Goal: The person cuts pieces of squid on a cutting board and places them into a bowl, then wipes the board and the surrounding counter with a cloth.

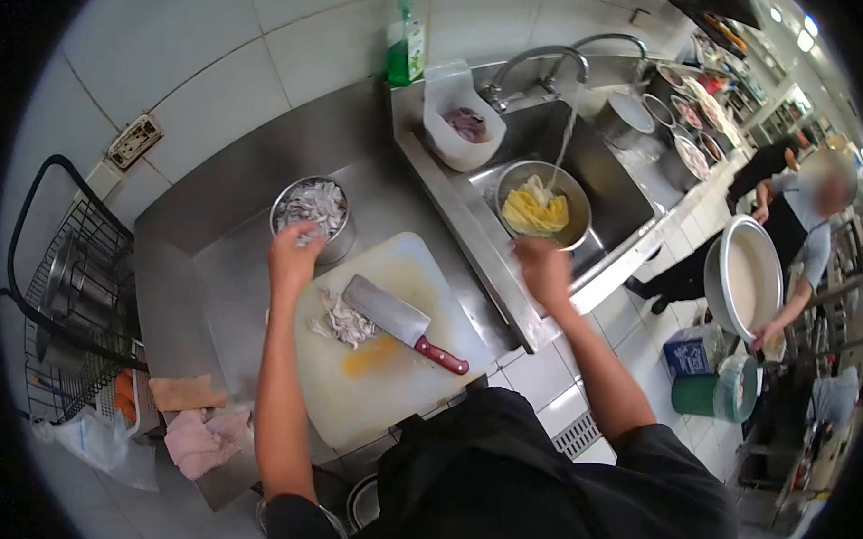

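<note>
My left hand is at the near rim of a round metal pot, fingers drawn together over pale greyish chopped strips. Whether any are pinched in the fingertips does not show. My right hand, smeared by motion, is by the near edge of a metal bowl in the sink; its fingers are hidden. Water runs from the faucet into this bowl, which holds a yellow cloth-like item. A cleaver with a red handle lies on the white cutting board, beside more chopped strips.
A cut white jug with purplish contents and a green soap bottle stand by the sink. A wire rack and pink cloth are left. At right, another person carries a large basin.
</note>
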The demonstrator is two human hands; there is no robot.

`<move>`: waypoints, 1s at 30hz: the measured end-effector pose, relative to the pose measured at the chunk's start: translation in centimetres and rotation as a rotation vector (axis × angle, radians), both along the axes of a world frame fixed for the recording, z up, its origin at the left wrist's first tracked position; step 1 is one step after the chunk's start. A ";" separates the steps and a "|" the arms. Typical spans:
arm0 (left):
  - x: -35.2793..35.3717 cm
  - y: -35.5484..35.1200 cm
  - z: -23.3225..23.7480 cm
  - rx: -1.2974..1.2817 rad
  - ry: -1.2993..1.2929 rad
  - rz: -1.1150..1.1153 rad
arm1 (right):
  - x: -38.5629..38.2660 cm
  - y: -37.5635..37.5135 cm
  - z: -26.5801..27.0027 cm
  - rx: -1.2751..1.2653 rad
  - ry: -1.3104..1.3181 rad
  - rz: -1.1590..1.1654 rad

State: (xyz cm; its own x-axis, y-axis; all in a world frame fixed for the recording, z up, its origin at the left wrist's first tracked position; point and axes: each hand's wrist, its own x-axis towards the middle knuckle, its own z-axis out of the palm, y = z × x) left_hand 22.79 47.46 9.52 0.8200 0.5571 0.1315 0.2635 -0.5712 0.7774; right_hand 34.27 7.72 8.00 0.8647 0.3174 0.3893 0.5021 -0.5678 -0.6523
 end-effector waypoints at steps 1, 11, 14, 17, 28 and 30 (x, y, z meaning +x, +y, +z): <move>-1.4 -1.2 0.3 -0.052 0.009 0.008 | 3.7 -1.5 2.0 -0.128 -0.103 -0.129; -16.5 -14.1 -4.3 -0.417 -0.073 0.612 | 44.7 -10.1 4.6 -0.462 -0.415 -0.178; -18.6 -17.2 -4.6 -0.502 0.120 0.790 | 50.2 -8.3 1.2 -0.488 -0.381 0.147; -18.5 -19.4 -4.6 -0.517 0.162 0.840 | 53.7 -5.3 -1.6 -0.645 -0.447 0.245; -14.3 -22.6 -4.8 -0.570 0.065 0.828 | 64.6 -13.5 -11.5 0.494 0.620 -0.055; -12.8 -23.5 -3.8 -0.623 0.035 0.782 | 61.2 -16.0 -14.0 0.836 0.842 -0.101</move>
State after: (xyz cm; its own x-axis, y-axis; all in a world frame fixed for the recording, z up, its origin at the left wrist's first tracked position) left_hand 9.95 23.96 5.76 0.1917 0.9028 -0.3849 0.4191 0.2793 0.8639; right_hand 95.52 -8.27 -6.03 0.9541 0.1505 -0.2590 -0.2838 0.1775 -0.9423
